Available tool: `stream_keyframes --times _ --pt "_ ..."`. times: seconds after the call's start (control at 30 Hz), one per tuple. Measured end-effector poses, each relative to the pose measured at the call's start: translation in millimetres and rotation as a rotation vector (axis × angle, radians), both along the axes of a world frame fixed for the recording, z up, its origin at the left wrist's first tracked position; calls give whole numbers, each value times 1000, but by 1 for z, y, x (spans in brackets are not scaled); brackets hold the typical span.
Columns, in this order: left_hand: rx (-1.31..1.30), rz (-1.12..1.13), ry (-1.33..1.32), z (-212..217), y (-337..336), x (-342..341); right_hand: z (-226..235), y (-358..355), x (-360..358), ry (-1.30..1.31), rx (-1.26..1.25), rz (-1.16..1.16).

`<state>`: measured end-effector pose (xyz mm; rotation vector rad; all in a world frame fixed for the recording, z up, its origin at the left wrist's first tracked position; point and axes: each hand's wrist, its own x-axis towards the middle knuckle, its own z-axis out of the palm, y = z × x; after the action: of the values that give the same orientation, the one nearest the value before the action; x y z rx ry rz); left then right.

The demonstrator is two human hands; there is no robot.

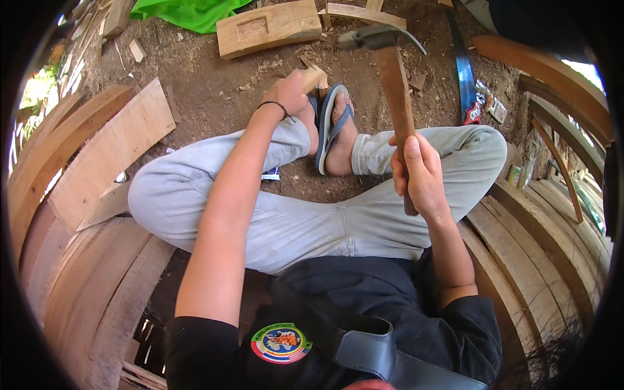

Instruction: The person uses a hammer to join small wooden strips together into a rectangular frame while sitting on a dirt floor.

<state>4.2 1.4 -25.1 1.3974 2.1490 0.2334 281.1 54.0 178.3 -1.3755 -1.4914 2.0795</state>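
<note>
My right hand is wrapped round the wooden handle of a claw hammer, held raised in front of my right leg with its steel head pointing away from me. My left hand, with a dark cord on the wrist, is closed on a short light-coloured wooden piece near my feet. Its far end is partly lost among other wood, and I cannot tell if it is part of a tool. Just beyond lies a thick wooden block with a rectangular recess cut in its face.
A handsaw with a red handle rests on the dirt floor at the right. Planks lean at the left, and more boards lie at the right. Green cloth is at the back. My sandalled foot is between both hands.
</note>
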Motion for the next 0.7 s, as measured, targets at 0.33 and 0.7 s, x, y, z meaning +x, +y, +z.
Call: stream_keyframes --times 0.33,0.7 --pt "97 236 -265 15 65 -66 143 151 -19 -48 822 -78" --pt "247 -53 246 -31 127 -106 -71 210 -95 -158 343 40"
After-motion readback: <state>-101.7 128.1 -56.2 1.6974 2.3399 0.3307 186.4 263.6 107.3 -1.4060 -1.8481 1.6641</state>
